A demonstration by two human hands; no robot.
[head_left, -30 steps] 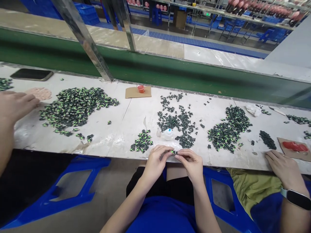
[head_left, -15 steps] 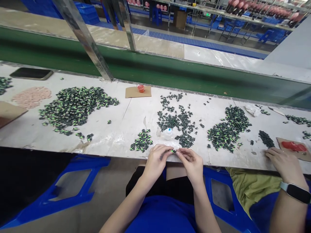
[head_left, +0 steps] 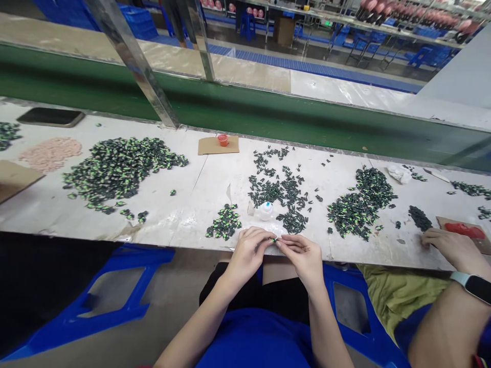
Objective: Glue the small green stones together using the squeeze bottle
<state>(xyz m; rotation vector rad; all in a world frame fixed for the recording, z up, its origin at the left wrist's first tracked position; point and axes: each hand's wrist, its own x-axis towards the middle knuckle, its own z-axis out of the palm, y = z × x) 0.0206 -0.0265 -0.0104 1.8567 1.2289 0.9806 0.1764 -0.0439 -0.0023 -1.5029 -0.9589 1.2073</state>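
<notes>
At the table's front edge my left hand (head_left: 249,251) pinches a tiny dark-green piece with a bright green mark (head_left: 273,240). My right hand (head_left: 302,254) meets it fingertip to fingertip, its thumb and forefinger closed at the same piece; whether it grips a separate part is hidden. Just beyond my hands stands a small white bottle with a blue tip (head_left: 265,210). Left of it lies a small heap of dark pieces with green marks (head_left: 223,223). Behind and right of the bottle, small plain dark pieces (head_left: 282,189) are scattered.
Larger heaps of green-marked pieces lie left (head_left: 123,171) and right (head_left: 360,204). A red cup (head_left: 222,140) sits on cardboard (head_left: 209,146) at the back. A co-worker's hand (head_left: 454,248) rests at the right beside red material (head_left: 466,230). A phone (head_left: 51,116) lies far left.
My hands stay together at nearly the same spot, and less of the green-marked piece shows between my fingers. The co-worker's hand and forearm have shifted slightly at the right.
</notes>
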